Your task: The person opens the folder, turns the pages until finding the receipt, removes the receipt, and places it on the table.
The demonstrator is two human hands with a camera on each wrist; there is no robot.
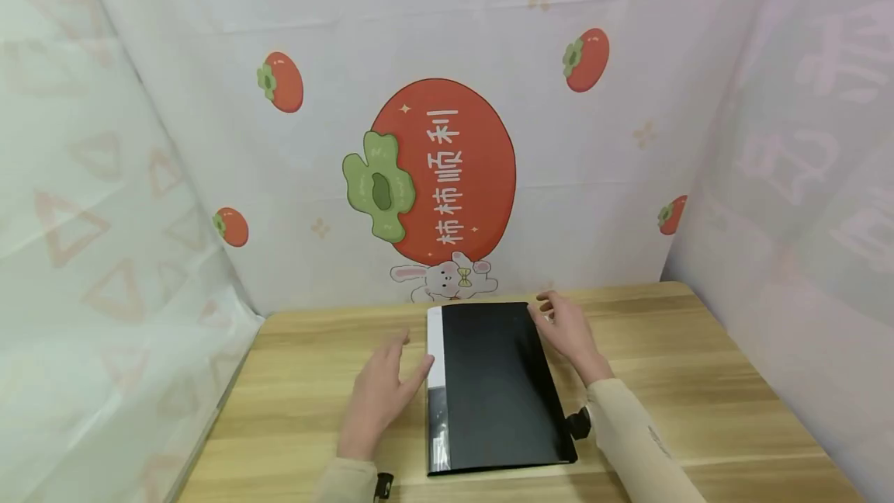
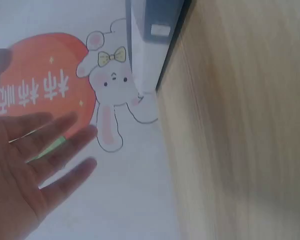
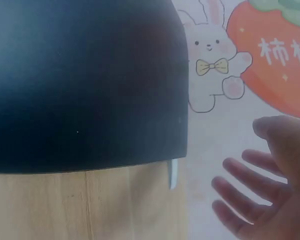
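Note:
A black folder [image 1: 499, 386] with a white and clear strip down its spine lies closed on the wooden table, and its dark cover [image 3: 90, 90] fills much of the right wrist view. Just left of the spine [image 2: 152, 55], my left hand [image 1: 382, 394] hovers with fingers spread and thumb toward the strip. My right hand [image 1: 569, 332] is by the folder's far right corner, its fingers [image 3: 245, 187] loosely extended and holding nothing. A small pale tab [image 3: 173, 174] sticks out from under the cover near that corner.
The wooden table [image 1: 300, 394] extends to both sides of the folder. Behind it hangs a white cloth [image 1: 314, 146] printed with persimmons and a rabbit [image 1: 447, 278]. More cloth [image 1: 789, 216] closes off the left and right sides.

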